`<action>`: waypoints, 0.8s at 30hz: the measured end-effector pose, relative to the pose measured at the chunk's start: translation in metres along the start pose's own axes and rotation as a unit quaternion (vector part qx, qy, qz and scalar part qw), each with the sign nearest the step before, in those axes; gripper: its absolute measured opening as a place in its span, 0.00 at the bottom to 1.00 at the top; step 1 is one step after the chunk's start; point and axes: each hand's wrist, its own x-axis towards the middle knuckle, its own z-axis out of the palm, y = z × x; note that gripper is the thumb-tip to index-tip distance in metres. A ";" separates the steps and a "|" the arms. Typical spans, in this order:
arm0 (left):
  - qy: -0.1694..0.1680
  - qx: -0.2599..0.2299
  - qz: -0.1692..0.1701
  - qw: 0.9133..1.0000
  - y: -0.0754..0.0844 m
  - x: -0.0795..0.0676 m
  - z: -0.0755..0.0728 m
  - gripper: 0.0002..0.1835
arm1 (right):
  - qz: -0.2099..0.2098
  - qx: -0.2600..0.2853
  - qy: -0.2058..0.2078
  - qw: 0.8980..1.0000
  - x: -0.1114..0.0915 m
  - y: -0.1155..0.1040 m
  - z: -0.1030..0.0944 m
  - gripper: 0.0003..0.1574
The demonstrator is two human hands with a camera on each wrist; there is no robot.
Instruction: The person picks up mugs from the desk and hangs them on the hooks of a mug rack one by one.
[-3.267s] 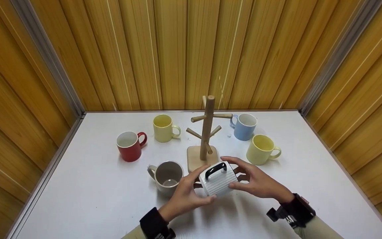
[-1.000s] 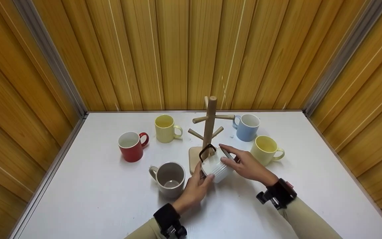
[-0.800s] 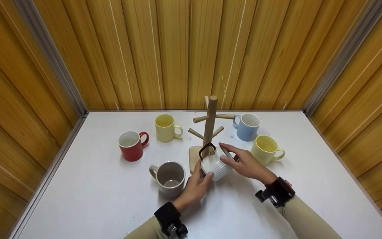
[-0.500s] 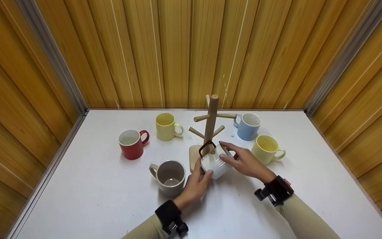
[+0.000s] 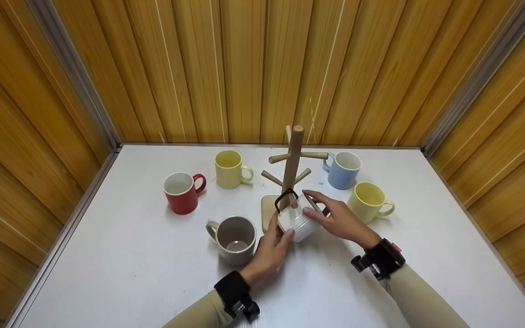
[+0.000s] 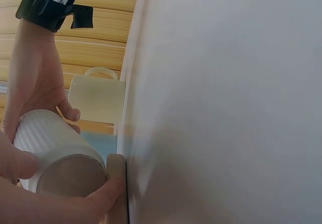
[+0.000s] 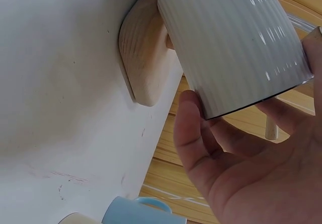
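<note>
Both hands hold a white ribbed mug [image 5: 295, 224] with a black handle [image 5: 284, 199], tipped on its side in front of a wooden mug tree [image 5: 292, 166]. The left hand [image 5: 267, 250] grips the base end, its thumb on the ribbed wall; the mug's round bottom [image 6: 73, 177] shows in the left wrist view. At the dark rim, the right hand [image 5: 342, 221] pinches with thumb and fingers, also seen close up in the right wrist view. The handle points up beside the post, and the front lower peg [image 5: 294, 204] overlaps the mug near the handle's opening.
A grey mug [image 5: 235, 239] stands just left of the left hand. Farther left are a red mug [image 5: 182, 196] and a yellow mug [image 5: 229, 171]. Right of the stand are a blue mug [image 5: 344, 171] and another yellow mug [image 5: 366, 202], close behind the right hand. Wood-patterned walls [image 5: 239, 73] surround the table.
Since the earliest frame, both hands have turned the white mug and moved it up against the stand, its handle now beside the post. Over the last second the grip is unchanged, with only slight shifts.
</note>
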 end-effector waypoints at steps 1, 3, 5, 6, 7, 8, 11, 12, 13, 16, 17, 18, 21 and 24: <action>0.000 0.001 0.000 1.000 0.000 0.000 0.000 0.36 | 0.001 0.000 0.001 1.000 0.000 0.000 0.000 0.36; 0.001 0.003 -0.002 1.000 0.001 0.001 0.000 0.36 | 0.003 0.000 0.001 1.000 0.001 0.000 0.000 0.35; 0.003 0.011 0.000 1.000 0.002 0.001 -0.001 0.36 | 0.006 0.000 0.001 1.000 0.001 0.000 0.000 0.35; 0.004 0.015 0.001 1.000 0.003 0.001 -0.001 0.36 | 0.006 0.000 0.002 1.000 0.001 0.000 0.000 0.35; 0.004 0.020 0.002 1.000 0.003 0.001 -0.001 0.36 | 0.007 0.000 0.003 1.000 0.001 0.000 0.000 0.35; 0.005 0.024 0.002 1.000 0.004 0.001 -0.001 0.36 | 0.007 0.000 0.004 1.000 0.001 -0.001 -0.001 0.35; 0.008 0.033 0.000 0.999 0.004 0.001 -0.001 0.36 | 0.008 0.001 0.006 1.000 0.000 -0.001 -0.001 0.36; 0.008 0.034 -0.002 0.999 0.004 0.001 -0.001 0.36 | 0.008 0.002 0.005 1.000 0.000 -0.001 -0.001 0.36; 0.008 0.034 -0.003 0.999 0.004 0.001 -0.001 0.37 | 0.008 0.002 0.004 1.000 0.000 -0.001 -0.001 0.36; 0.009 0.029 -0.003 1.000 0.003 0.000 -0.001 0.37 | 0.008 0.006 0.001 1.000 0.000 -0.001 0.000 0.36; 0.010 0.026 -0.003 1.000 0.003 0.000 -0.001 0.38 | 0.008 0.008 0.000 1.000 0.000 -0.001 0.000 0.36; 0.011 0.024 -0.003 1.000 0.003 -0.001 -0.001 0.38 | 0.009 0.009 -0.002 1.000 0.000 -0.001 0.000 0.36; 0.012 0.017 -0.004 1.000 0.003 -0.003 0.000 0.39 | 0.013 0.014 -0.007 1.000 -0.001 0.000 0.001 0.36; 0.016 0.019 -0.009 1.000 0.003 -0.004 0.000 0.40 | 0.015 0.018 -0.011 1.000 -0.001 0.001 0.001 0.37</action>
